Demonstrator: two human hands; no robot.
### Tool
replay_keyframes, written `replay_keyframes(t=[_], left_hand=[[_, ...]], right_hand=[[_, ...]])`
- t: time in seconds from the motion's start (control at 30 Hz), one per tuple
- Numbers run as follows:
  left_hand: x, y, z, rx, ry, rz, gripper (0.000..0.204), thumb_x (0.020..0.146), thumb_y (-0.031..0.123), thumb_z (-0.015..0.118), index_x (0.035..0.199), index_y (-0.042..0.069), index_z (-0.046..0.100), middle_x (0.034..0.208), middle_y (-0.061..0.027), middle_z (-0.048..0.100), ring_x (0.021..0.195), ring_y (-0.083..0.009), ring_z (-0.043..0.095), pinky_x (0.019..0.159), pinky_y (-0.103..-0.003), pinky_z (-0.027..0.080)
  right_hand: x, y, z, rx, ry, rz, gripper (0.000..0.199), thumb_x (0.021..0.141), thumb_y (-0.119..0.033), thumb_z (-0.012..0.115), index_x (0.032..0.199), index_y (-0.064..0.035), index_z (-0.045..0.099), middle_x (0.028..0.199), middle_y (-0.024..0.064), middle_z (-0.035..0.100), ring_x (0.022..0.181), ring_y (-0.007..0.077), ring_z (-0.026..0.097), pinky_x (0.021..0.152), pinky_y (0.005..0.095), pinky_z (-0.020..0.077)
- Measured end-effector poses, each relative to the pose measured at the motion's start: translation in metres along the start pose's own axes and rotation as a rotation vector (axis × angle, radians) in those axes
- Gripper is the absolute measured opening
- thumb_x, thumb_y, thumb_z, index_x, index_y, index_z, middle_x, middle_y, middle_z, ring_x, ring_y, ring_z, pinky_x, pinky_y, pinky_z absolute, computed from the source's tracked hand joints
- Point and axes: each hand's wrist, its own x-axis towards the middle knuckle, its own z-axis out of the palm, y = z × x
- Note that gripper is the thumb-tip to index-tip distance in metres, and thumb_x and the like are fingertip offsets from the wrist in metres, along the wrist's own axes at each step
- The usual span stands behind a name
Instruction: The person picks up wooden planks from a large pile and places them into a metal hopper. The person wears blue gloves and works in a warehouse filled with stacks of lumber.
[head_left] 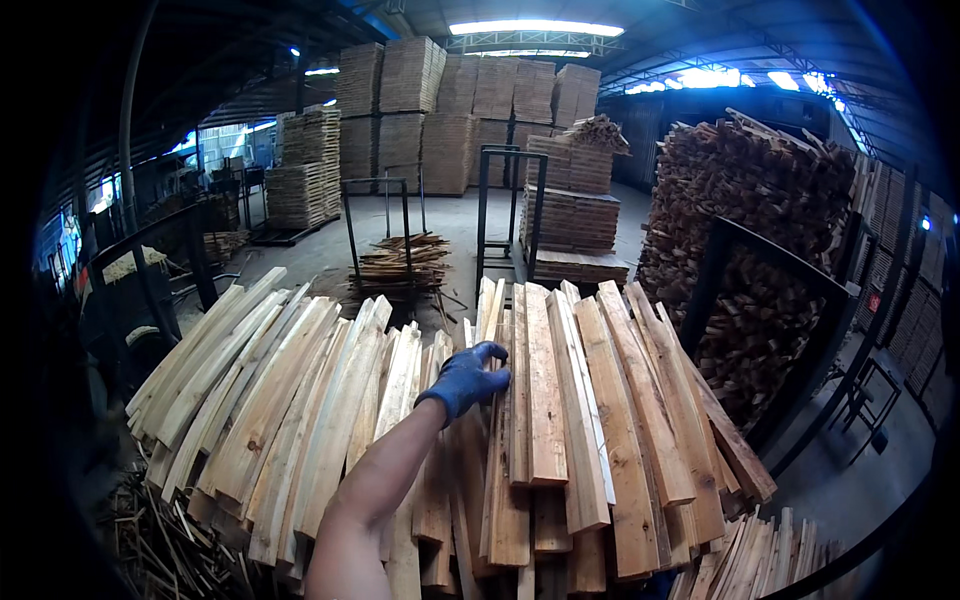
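Rack [407, 225]: thin sticks inside | left hand [466, 380]: spread over boards [545, 410]

The left forearm [365, 510] is cut off by the lower edge; the palm of the gloved left hand [462, 382] is hidden, so contact between its fingers [490, 352] and the boards [545, 400] cannot be determined. Whatever bears the boards is concealed beneath them, while a smaller board pile [775, 550], lower right, is truncated by the lower edge. Thin sticks [170, 540], lower left, fade into the dark rim.
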Motion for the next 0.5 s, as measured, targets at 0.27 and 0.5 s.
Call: replay_keyframes(t=[0.27, 0.5], left_hand=[[0.030, -0.038, -0.005, -0.227, 0.113, -0.004, 0.047, 0.073, 0.007, 0.071, 0.119, 0.006, 0.062, 0.100, -0.0060, 0.064, 0.076, -0.0128, 0.060, 0.064, -0.028, 0.051], [0.049, -0.063, -0.015, -0.676, 0.005, -0.130, 0.043, 0.076, 0.019, 0.072, 0.114, 0.003, 0.062, 0.086, -0.0074, 0.062, 0.071, -0.0173, 0.061, 0.061, -0.032, 0.048]], right_hand=[[0.007, 0.054, -0.014, -0.414, -0.019, -0.609, 0.017, 0.061, -0.022, 0.057, 0.066, -0.0089, 0.048, 0.082, 0.0158, 0.044, 0.075, 0.0350, 0.044, 0.068, 0.0476, 0.0335], [-0.002, 0.086, -0.008, -0.201, 0.059, -0.356, 0.021, 0.072, -0.027, 0.056, 0.066, -0.0078, 0.048, 0.093, 0.0198, 0.049, 0.096, 0.0421, 0.048, 0.094, 0.0555, 0.0342]])
